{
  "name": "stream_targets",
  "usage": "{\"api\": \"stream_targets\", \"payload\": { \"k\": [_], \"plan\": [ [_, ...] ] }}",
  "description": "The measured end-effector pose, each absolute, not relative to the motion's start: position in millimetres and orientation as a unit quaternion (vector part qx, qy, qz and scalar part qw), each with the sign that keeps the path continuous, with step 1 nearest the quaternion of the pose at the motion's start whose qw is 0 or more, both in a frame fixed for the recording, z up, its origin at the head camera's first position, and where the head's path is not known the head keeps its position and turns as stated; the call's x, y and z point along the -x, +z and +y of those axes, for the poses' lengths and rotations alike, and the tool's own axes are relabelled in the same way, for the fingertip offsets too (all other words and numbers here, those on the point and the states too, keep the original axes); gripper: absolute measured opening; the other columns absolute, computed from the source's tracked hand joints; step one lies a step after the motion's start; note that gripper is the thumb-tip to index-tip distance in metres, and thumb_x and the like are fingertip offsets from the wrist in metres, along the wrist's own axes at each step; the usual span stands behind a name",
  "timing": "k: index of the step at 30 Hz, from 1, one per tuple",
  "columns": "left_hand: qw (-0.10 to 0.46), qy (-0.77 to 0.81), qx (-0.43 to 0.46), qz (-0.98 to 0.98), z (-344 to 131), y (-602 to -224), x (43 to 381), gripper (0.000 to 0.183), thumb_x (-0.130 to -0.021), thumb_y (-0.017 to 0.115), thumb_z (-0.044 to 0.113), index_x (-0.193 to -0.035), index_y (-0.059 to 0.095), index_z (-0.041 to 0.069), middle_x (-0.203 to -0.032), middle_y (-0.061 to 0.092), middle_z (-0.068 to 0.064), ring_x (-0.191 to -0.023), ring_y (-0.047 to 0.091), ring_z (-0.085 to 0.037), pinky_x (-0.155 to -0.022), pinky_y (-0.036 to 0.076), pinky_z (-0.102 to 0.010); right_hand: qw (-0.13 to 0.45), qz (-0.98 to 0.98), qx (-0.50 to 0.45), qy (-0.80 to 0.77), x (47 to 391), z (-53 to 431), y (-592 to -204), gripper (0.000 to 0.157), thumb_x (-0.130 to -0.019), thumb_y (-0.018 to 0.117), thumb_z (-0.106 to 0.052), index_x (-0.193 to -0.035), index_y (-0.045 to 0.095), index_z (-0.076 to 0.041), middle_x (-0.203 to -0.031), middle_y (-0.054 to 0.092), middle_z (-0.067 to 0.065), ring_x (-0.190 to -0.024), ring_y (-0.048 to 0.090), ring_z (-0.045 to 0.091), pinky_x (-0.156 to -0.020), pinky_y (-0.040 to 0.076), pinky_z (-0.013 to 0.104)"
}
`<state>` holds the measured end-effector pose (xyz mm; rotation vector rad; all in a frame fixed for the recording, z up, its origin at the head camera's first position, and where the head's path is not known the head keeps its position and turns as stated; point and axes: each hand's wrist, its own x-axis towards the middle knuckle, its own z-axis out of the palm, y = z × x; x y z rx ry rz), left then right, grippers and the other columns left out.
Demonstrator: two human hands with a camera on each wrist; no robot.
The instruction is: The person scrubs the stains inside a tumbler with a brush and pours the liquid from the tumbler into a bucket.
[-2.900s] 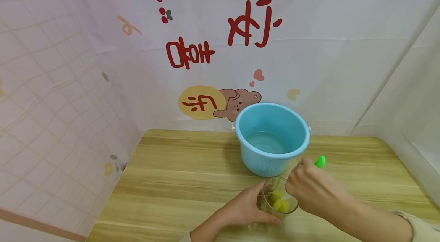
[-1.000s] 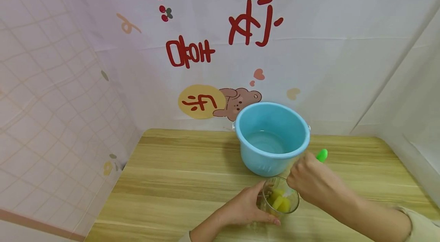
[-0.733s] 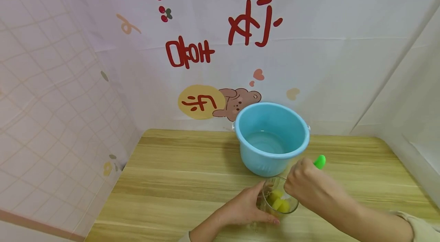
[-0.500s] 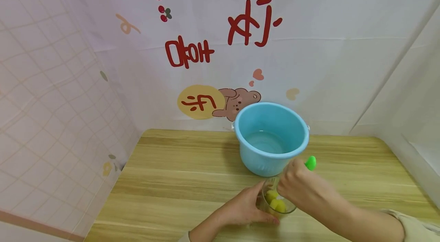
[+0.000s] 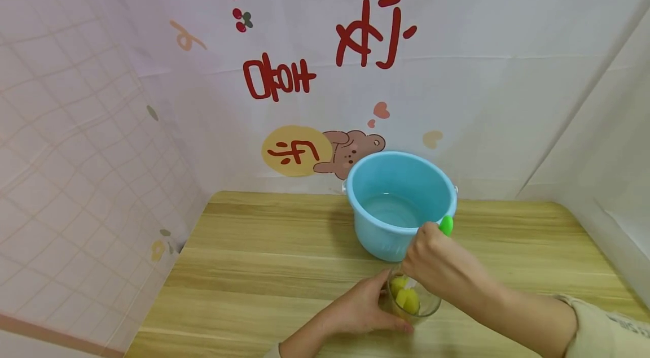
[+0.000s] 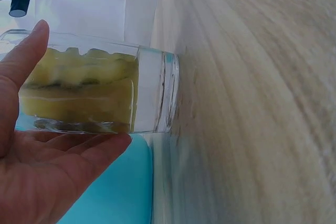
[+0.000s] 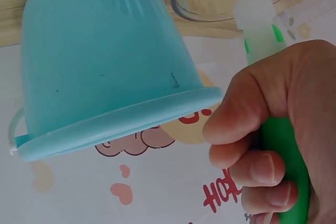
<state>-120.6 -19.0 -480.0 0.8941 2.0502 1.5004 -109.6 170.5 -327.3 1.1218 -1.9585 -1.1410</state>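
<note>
A clear glass [image 6: 149,87] stands at the table's front, its base at the wood in the left wrist view. My left hand [image 5: 355,307] holds it, thumb on one side and fingers on the other. My right hand [image 5: 447,262] grips the green handle of a cup brush [image 7: 286,156], fingers curled round it. The brush's pale neck slopes down into the glass, where its lumpy yellow sponge head [image 5: 408,300] sits pressed along the wall. The right hand covers part of the glass rim in the head view.
A light blue bucket [image 5: 376,239] with what looks like shallow water stands just behind the glass, close to the right hand. Beneath lies a wood-grain table [image 5: 264,267]. A white printed cloth [image 5: 482,92] hangs at the back and both sides.
My right hand and the brush handle have shifted left, with the handle tip rising in front of the bucket's rim. The sponge has moved within the glass. Left hand and glass stay about where they were.
</note>
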Motion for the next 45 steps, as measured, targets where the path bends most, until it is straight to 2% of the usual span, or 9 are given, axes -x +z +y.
{"api": "stream_targets", "payload": {
  "k": [7,11,15,19,23,30,38,45],
  "plan": [
    [0.224,0.544,-0.321,0.743,-19,-480,120,0.078,-0.088,0.088,0.032,-0.152,0.044,0.03,-0.142,0.055,0.018,-0.129,0.053,0.0,-0.108,0.044,-0.025,0.305,-0.734,-0.427,-0.431,115,176,-327,0.047,-0.07,0.06,-0.001,-0.059,0.017,-0.015,-0.057,0.017,0.0,-0.056,0.021,0.011,-0.057,0.021,0.025],
    [0.225,0.541,-0.319,0.745,-20,-479,120,0.081,-0.087,0.089,0.032,-0.154,0.042,0.029,-0.143,0.054,0.018,-0.13,0.051,-0.001,-0.108,0.045,-0.026,0.308,-0.738,-0.429,-0.421,120,181,-330,0.047,-0.068,0.065,-0.011,-0.06,0.019,-0.014,-0.056,0.018,0.0,-0.053,0.023,0.013,-0.056,0.022,0.025],
    [0.234,0.545,-0.313,0.742,-20,-477,119,0.08,-0.087,0.089,0.029,-0.153,0.043,0.027,-0.14,0.055,0.018,-0.128,0.052,-0.001,-0.108,0.045,-0.025,0.31,-0.748,-0.43,-0.4,124,190,-335,0.047,-0.066,0.066,-0.012,-0.059,0.019,-0.014,-0.054,0.019,0.0,-0.052,0.024,0.014,-0.055,0.021,0.026],
    [0.243,0.556,-0.308,0.733,-19,-477,119,0.08,-0.087,0.089,0.026,-0.153,0.044,0.025,-0.139,0.056,0.017,-0.128,0.053,-0.001,-0.107,0.045,-0.025,0.314,-0.756,-0.434,-0.376,127,200,-339,0.04,-0.066,0.058,-0.008,-0.057,0.019,-0.013,-0.051,0.022,0.001,-0.05,0.025,0.015,-0.054,0.021,0.026],
    [0.238,0.556,-0.311,0.733,-19,-477,119,0.081,-0.087,0.089,0.026,-0.153,0.043,0.024,-0.14,0.055,0.017,-0.129,0.053,-0.002,-0.107,0.045,-0.024,0.313,-0.76,-0.437,-0.365,129,207,-341,0.026,-0.065,0.047,-0.006,-0.054,0.024,-0.009,-0.048,0.031,0.006,-0.047,0.031,0.019,-0.053,0.023,0.026],
    [0.227,0.557,-0.32,0.732,-19,-480,120,0.082,-0.086,0.09,0.026,-0.153,0.043,0.023,-0.139,0.056,0.017,-0.128,0.053,-0.001,-0.106,0.045,-0.024,0.3,-0.78,-0.45,-0.314,124,213,-344,0.02,-0.068,0.034,-0.003,-0.055,0.022,-0.012,-0.05,0.026,0.005,-0.048,0.028,0.019,-0.053,0.022,0.027],
    [0.223,0.553,-0.321,0.736,-19,-480,119,0.081,-0.087,0.09,0.028,-0.153,0.044,0.021,-0.139,0.057,0.017,-0.127,0.054,-0.001,-0.106,0.045,-0.024,0.309,-0.784,-0.456,-0.287,112,211,-340,0.019,-0.071,0.031,0.0,-0.058,0.02,-0.008,-0.053,0.021,0.007,-0.048,0.024,0.021,-0.055,0.019,0.029],
    [0.212,0.539,-0.321,0.749,-18,-481,118,0.077,-0.086,0.09,0.032,-0.148,0.045,0.03,-0.136,0.057,0.019,-0.124,0.054,0.001,-0.105,0.046,-0.024,0.33,-0.754,-0.469,-0.319,99,204,-332,0.019,-0.072,0.035,0.0,-0.06,0.021,-0.002,-0.054,0.021,0.01,-0.048,0.024,0.024,-0.055,0.018,0.028]
  ]
}}
